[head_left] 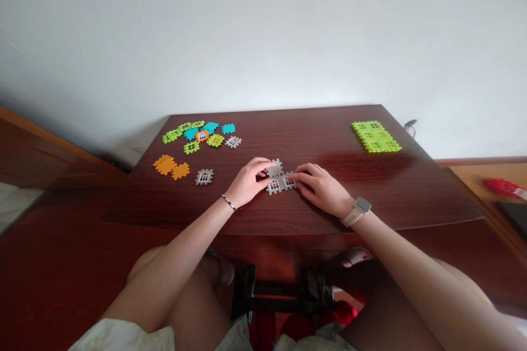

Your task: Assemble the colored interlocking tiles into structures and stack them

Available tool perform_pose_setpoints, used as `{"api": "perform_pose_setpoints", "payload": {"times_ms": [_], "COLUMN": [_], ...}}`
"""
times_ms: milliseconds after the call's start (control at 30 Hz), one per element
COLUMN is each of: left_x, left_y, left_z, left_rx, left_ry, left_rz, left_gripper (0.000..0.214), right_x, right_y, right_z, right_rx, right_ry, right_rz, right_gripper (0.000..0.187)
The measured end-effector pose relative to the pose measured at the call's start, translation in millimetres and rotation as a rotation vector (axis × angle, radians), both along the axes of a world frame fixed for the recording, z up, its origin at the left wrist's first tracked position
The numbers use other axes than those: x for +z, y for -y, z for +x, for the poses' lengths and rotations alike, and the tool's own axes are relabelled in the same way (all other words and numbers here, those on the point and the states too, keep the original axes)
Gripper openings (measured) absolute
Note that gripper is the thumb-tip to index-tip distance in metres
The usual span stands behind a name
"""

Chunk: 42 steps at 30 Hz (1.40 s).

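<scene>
**Left hand (248, 180) and right hand (325, 188) close in on a grey panel cluster (280, 182)**

In the head view, the grey cluster of notched puzzle panels lies near the front middle of the dark wood-grain table (321, 140), between the hands. A plain grey panel (275, 166) sits behind a lower row with two white window grilles.

The left hand has a narrow grip on the cluster's left side, its thumb by the left grille and its forefinger over the plain panel. The right hand holds the right end, fingertips on the right grille's panel, thumb near its front edge; how firmly either hand presses, I cannot tell. A bracelet (229, 203) circles the left wrist, a smartwatch (363, 205) the right.

To the left, a grey window panel (205, 177) lies apart, near two touching orange panels (165, 164). Behind them are scattered green window panels (191, 147), blue panels (228, 129), an orange window panel (202, 136) and a second grey window panel (233, 142). A flat lime-green panel block (375, 137) lies at the far right.
</scene>
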<state>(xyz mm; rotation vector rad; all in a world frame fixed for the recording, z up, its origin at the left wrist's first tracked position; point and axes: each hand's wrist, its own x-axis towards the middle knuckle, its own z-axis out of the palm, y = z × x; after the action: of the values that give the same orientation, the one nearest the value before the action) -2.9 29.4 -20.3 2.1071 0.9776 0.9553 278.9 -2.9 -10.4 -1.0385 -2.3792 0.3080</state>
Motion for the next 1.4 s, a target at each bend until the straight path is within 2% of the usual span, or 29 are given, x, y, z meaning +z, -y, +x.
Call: {"api": "perform_pose_setpoints", "payload": {"times_ms": [300,600,700,833,1067,1200,1400], "left_x": [3.6,6.3,9.1,11.4,10.9,9.1,9.1], "left_y": [2.8,7.7,6.0,0.6,-1.1,-1.3,-2.0], "left_z": [1.4,5.2,2.7,-5.2,-9.9,-9.1,-9.5], "left_rx": [0.003,-0.018,0.008,0.042,0.060,0.059,0.098], "left_ry": [-0.076,-0.150,-0.084,0.007,0.013,0.016,-0.066], "left_rz": [0.049,0.241,0.196,0.041,-0.103,-0.130,-0.084], "left_gripper": [0.053,0.056,0.045,0.034,0.030,0.030,0.031], "right_x": [-0.4,0.6,0.8,0.7,1.7,1.5,0.9], "right_y": [-0.5,-0.4,-0.1,0.4,0.9,0.7,0.6], "right_z": [0.3,0.3,0.4,0.3,-0.1,0.0,0.4], "right_rx": [-0.001,-0.007,-0.005,-0.005,-0.010,-0.011,-0.012], "right_ry": [0.005,0.016,0.011,0.008,0.017,0.017,0.022], "right_rz": [0.009,-0.003,-0.002,0.002,-0.012,-0.012,-0.003], "right_gripper": [0.037,0.035,0.035,0.035,0.036,0.036,0.035]}}
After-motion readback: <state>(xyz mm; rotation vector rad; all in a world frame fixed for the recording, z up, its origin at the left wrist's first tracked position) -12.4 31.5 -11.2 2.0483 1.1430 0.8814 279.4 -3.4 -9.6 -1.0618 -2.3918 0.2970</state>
